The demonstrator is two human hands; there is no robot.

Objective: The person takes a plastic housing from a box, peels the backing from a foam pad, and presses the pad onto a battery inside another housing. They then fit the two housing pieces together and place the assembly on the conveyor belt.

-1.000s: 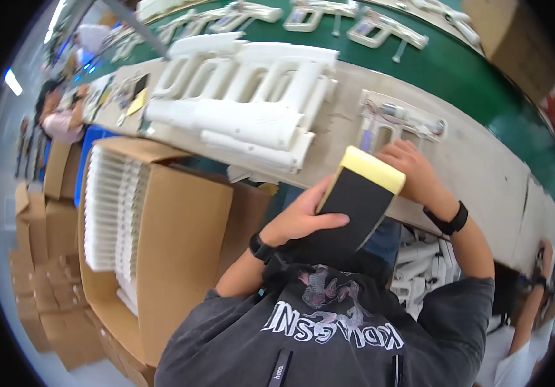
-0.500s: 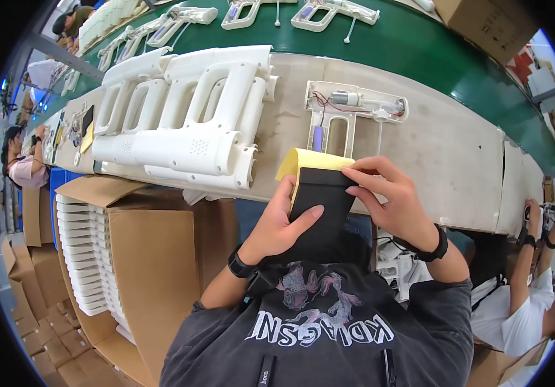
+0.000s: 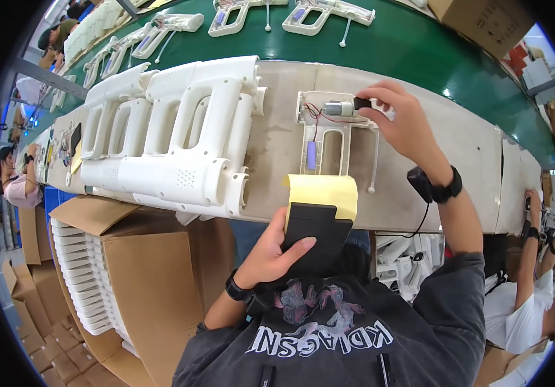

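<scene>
My left hand (image 3: pixel 270 253) holds a black pad (image 3: pixel 313 233) with a curled yellow backing sheet (image 3: pixel 324 193) against my chest, just below the bench edge. My right hand (image 3: pixel 408 124) reaches forward over the bench. Its fingertips pinch a small black piece (image 3: pixel 362 102) beside the silver motor (image 3: pixel 338 108). The motor sits at the top of an open white plastic housing half (image 3: pixel 321 138) with red wires and a blue part inside.
A stack of white handle housings (image 3: pixel 174 135) lies on the bench to the left. An open cardboard box (image 3: pixel 145 277) of white parts stands below. More housings ride the green conveyor (image 3: pixel 413 48) behind. Another person's arm (image 3: pixel 530 271) is at the right; someone sits far left (image 3: pixel 14 187).
My right hand has left the black pad and moved up to the housing half on the bench. The left hand still holds the pad, now lower and nearer my chest.
</scene>
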